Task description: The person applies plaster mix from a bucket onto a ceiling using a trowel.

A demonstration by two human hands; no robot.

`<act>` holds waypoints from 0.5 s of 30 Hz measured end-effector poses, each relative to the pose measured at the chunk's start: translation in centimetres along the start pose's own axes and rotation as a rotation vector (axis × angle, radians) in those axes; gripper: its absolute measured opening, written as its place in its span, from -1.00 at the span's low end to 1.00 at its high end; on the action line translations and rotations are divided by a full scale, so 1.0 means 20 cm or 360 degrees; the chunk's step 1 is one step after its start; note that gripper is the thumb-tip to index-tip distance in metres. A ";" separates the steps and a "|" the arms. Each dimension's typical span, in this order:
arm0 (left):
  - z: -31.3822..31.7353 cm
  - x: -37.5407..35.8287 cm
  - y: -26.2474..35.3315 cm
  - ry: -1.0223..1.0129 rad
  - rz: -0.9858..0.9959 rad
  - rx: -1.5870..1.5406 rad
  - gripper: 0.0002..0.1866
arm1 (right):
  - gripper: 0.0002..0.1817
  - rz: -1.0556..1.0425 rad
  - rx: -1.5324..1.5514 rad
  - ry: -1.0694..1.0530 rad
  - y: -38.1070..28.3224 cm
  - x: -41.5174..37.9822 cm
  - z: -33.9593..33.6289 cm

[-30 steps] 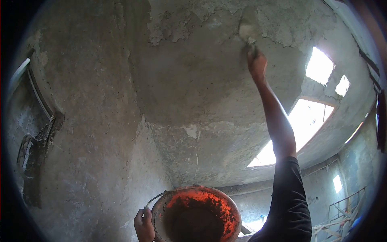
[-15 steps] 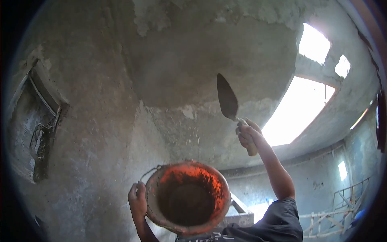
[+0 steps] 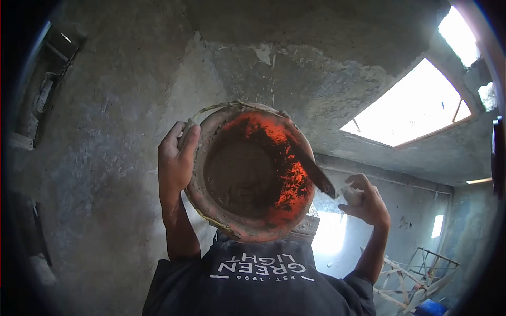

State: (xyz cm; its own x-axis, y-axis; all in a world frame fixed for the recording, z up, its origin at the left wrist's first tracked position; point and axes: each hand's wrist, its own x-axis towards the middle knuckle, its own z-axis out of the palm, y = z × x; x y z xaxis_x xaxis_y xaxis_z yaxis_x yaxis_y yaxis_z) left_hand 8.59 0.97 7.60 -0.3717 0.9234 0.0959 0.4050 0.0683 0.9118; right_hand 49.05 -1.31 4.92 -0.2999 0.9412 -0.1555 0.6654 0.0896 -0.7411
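An orange bucket (image 3: 295,192), its rim and walls crusted with grey mortar, is held in front of my chest with its mouth facing the camera. Dark mortar (image 3: 240,176) lies inside it. My left hand (image 3: 178,155) grips the bucket's rim at the left, thumb over the edge near the wire handle. On the right, my right hand (image 3: 365,200) is closed round the handle of a trowel (image 3: 318,174). The trowel's blade points up and left, across the bucket's right rim, seen nearly edge-on. Whether the blade touches the rim cannot be made out.
A rough plastered wall (image 3: 116,116) rises at the left, with a recessed opening (image 3: 50,79) in it. Bright openings (image 3: 411,110) show at the upper right. Metal scaffolding (image 3: 416,279) stands at the lower right, with a blue object (image 3: 431,307) beside it.
The view has tilted down, showing more of the dark shirt. The bucket appears higher and nearer the middle. My right hand has brought the trowel down from the ceiling area to the bucket's rim.
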 end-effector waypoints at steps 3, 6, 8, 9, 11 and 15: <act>0.04 -0.02 0.06 -0.0046 0.0065 0.0010 -0.67 | -0.56 -0.0174 -0.0166 -0.0087 0.02 -0.01 -0.02; 0.09 -0.04 0.10 -0.0102 0.0129 -0.0044 -0.68 | -0.56 -0.0232 -0.0355 -0.0077 0.01 0.08 -0.02; 0.10 -0.06 0.11 -0.0195 0.0008 -0.0093 -0.68 | -0.58 -0.0308 -0.0792 0.0011 -0.03 0.13 -0.03; 0.11 -0.07 0.11 -0.0297 -0.0097 -0.0144 -0.67 | -0.58 -0.0301 -0.0790 -0.0004 -0.05 0.15 -0.02; 0.11 -0.10 0.12 -0.0318 -0.0085 -0.0143 -0.70 | -0.62 -0.0230 -0.0997 -0.0050 -0.09 0.20 -0.01; 0.11 -0.13 0.12 -0.0296 0.0012 -0.0069 -0.75 | -0.65 -0.0249 -0.1007 -0.0176 -0.14 0.23 0.09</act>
State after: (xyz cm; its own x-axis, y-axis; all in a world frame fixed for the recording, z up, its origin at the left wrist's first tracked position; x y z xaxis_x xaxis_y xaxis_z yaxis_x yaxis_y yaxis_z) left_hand 12.39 -0.34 8.55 -0.2063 0.9780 0.0310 0.3692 0.0485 0.9281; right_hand 44.59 2.29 5.15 -0.4718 0.8654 -0.1685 0.8714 0.4285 -0.2389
